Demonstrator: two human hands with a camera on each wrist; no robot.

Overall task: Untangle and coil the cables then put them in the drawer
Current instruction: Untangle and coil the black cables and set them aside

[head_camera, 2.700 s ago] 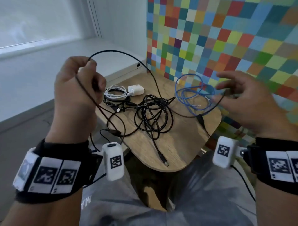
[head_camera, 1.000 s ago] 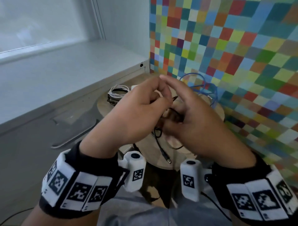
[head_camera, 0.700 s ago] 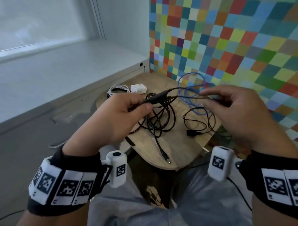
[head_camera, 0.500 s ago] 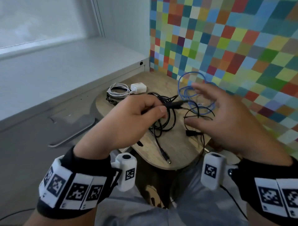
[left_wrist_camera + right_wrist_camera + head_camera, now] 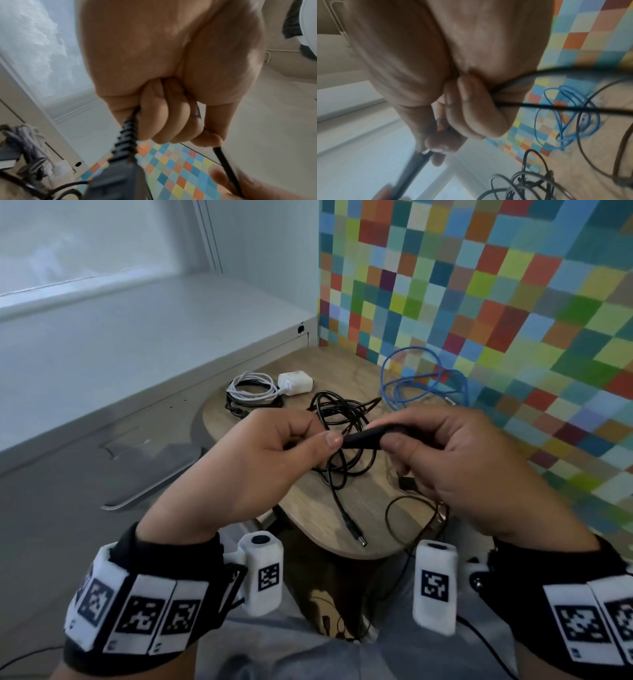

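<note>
Above the small wooden table (image 5: pixel 371 501), my two hands meet on one thin black cable. My left hand (image 5: pixel 308 440) pinches it between thumb and curled fingers, and its ribbed plug (image 5: pixel 126 136) hangs from that fist. My right hand (image 5: pixel 400 440) grips the cable's thick black end (image 5: pixel 363 438), with cable strands (image 5: pixel 556 108) running out of the fist. A loop of this cable (image 5: pixel 394 508) hangs over the table's near edge. On the table lie a tangled black cable (image 5: pixel 339 414), a loose blue cable (image 5: pixel 424 385) and a coiled white cable (image 5: pixel 253 386) with its charger (image 5: pixel 296 382).
A white cabinet (image 5: pixel 171 337) with a keyhole (image 5: pixel 300 328) stands left of the table. A wall of coloured squares (image 5: pixel 479 302) rises behind and to the right. The tangled cable's barrel plug (image 5: pixel 356 534) lies near the table's front edge. My lap is below.
Half a second ago my right hand was spread open over the table; it has come in and closed on the cable end beside my left hand, which kept its hold.
</note>
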